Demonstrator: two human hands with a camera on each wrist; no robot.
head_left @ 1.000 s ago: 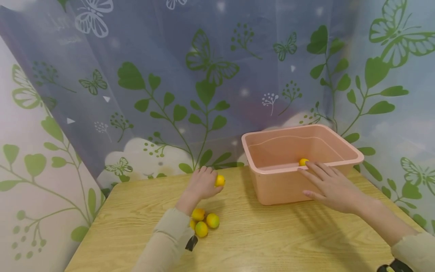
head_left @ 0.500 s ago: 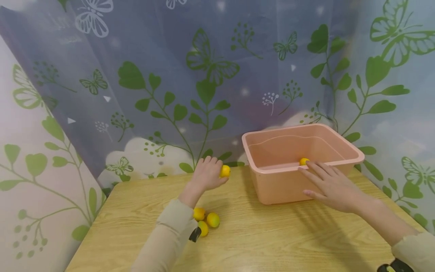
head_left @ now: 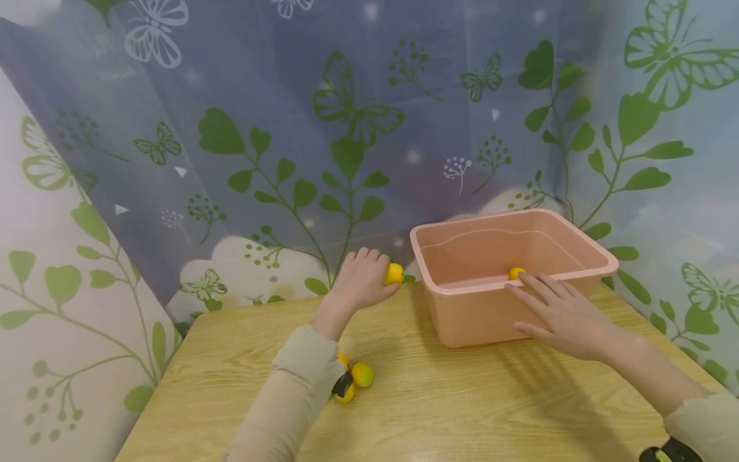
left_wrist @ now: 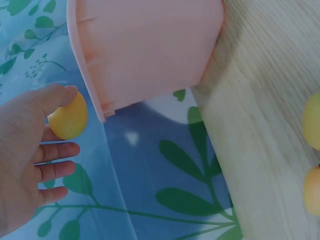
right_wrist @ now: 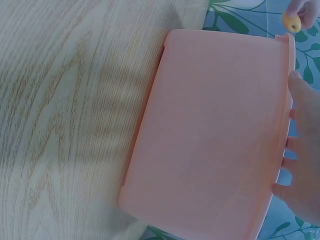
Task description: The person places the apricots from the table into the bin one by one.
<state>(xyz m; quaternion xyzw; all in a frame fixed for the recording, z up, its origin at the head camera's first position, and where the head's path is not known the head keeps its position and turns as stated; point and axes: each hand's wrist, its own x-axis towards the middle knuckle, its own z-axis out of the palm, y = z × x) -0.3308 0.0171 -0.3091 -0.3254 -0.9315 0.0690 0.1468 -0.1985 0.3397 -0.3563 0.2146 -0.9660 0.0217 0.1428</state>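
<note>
Your left hand (head_left: 358, 281) pinches the yellow fruit (left_wrist: 70, 120), long axis near-upright in left-wrist view — right-wrist instead shows its dark-spotted end, facing the pink tub (right_wrist: 205, 135).

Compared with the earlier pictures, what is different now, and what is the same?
The left hand, pinching a yellow fruit, has moved forward and rightward, nearer the pink tub. Nothing was newly gripped or released. The right hand, the tub and the fruit inside stayed put.
</note>
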